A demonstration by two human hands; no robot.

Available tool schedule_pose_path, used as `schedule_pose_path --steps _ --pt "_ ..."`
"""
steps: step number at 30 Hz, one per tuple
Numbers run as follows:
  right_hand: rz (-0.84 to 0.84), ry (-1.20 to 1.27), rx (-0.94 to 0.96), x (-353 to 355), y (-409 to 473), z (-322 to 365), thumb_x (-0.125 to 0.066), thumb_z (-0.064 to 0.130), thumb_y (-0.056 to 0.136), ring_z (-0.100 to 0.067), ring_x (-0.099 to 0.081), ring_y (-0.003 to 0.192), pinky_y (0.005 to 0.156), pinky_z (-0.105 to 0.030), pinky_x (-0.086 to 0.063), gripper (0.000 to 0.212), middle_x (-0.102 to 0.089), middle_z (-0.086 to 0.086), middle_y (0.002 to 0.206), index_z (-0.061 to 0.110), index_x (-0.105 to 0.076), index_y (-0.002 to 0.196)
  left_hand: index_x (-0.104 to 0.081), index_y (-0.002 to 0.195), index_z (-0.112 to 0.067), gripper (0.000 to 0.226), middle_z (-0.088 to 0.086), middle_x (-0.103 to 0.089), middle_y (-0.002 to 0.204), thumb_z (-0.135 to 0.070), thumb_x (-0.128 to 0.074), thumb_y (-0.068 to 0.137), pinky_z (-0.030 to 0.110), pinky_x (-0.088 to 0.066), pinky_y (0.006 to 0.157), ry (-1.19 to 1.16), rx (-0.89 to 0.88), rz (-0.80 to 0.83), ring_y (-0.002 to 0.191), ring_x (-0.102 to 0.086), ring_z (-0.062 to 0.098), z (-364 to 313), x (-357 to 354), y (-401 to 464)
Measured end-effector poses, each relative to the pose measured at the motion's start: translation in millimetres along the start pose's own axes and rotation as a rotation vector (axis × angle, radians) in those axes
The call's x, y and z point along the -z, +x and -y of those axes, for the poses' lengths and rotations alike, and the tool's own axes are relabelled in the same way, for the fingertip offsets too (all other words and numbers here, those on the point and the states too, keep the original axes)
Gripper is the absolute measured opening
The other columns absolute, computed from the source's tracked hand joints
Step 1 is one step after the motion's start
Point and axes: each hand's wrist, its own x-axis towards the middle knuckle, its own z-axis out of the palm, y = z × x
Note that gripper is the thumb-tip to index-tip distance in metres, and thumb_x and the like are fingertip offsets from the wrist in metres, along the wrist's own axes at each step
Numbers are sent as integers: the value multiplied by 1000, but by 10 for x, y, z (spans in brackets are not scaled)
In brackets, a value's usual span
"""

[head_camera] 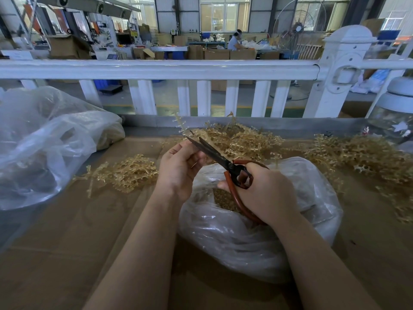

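My right hand (266, 193) grips dark scissors (214, 154) by their red-brown handles, the blades slightly parted and pointing up-left. My left hand (178, 166) holds a pale tan plastic sprue strip (180, 124) that sticks up beyond the fingers, right at the blade tips. Both hands hover over an open clear plastic bag (241, 238) holding small tan pieces. What my left fingers pinch lower down is hidden.
Piles of tan plastic sprues lie at the left (127, 173), at the back centre (243, 139) and at the right (366, 157) on the cardboard-covered table (67, 242). A large clear bag (44, 144) fills the left. A white railing (156, 69) runs behind.
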Motion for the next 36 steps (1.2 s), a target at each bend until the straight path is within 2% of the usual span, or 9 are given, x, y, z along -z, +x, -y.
schedule_pose_path --steps 4,8,13,16,23,25,29,33,36 --pt "-95 18 6 27 -9 28 -40 90 73 7 -40 47 44 -11 -27 57 -41 23 51 34 -49 69 -65 80 -10 17 0 -63 64 -1 -55 91 19 -52 60 -6 33 -12 58 -58 9 -1 25 4" --pt "-69 -45 22 2 -10 -1 -34 93 73 -1 -48 49 45 -16 -38 71 -52 17 55 28 -62 75 -65 81 -8 15 1 -62 61 0 -55 88 18 -51 56 96 73 -3 55 -55 10 3 11 -16" --pt "-54 -91 -25 15 6 3 -42 89 74 2 -38 47 43 -14 -26 58 -41 21 51 33 -57 74 -61 78 -8 15 6 -69 67 6 -62 83 17 -42 47 262 87 -23 51 -54 8 14 -22 -20" --pt "-63 -66 -25 14 5 5 -51 84 76 7 -33 46 43 -13 -24 48 -36 23 50 36 -57 76 -63 85 -4 11 9 -70 70 6 -63 83 18 -44 49 234 105 -20 53 -55 10 18 -24 -21" --pt "-33 -51 -101 -11 21 -22 -54 78 80 -6 -48 50 44 -21 -36 51 -50 14 53 28 -52 68 -67 87 -6 13 6 -70 71 5 -65 81 18 -48 53 207 162 55 55 -57 10 -13 6 -32" --pt "-26 -5 -149 -8 31 -22 -52 78 79 -5 -49 51 45 -22 -33 52 -49 13 53 28 -49 65 -69 85 -9 15 6 -71 73 5 -65 81 19 -47 55 254 192 104 58 -58 11 -13 0 -48" --pt "-15 141 -247 -3 40 -30 -64 71 82 -5 -55 53 46 -21 -35 48 -57 9 55 27 -52 64 -71 80 -15 19 2 -69 75 3 -68 79 23 -42 61 323 210 187 63 -57 11 -6 -26 -65" --pt "-40 249 -281 15 56 -27 -68 67 82 -6 -57 52 42 -14 -35 50 -58 7 52 22 -58 63 -73 83 -10 15 2 -69 74 -3 -74 70 19 -45 57 303 223 252 62 -56 9 -5 -47 -87" --pt "-41 266 -287 10 65 -35 -66 65 84 -10 -59 54 50 -27 -48 52 -62 3 56 16 -63 68 -69 87 -7 15 4 -71 73 -1 -72 73 19 -52 59 272 210 311 60 -59 10 7 -58 -97"
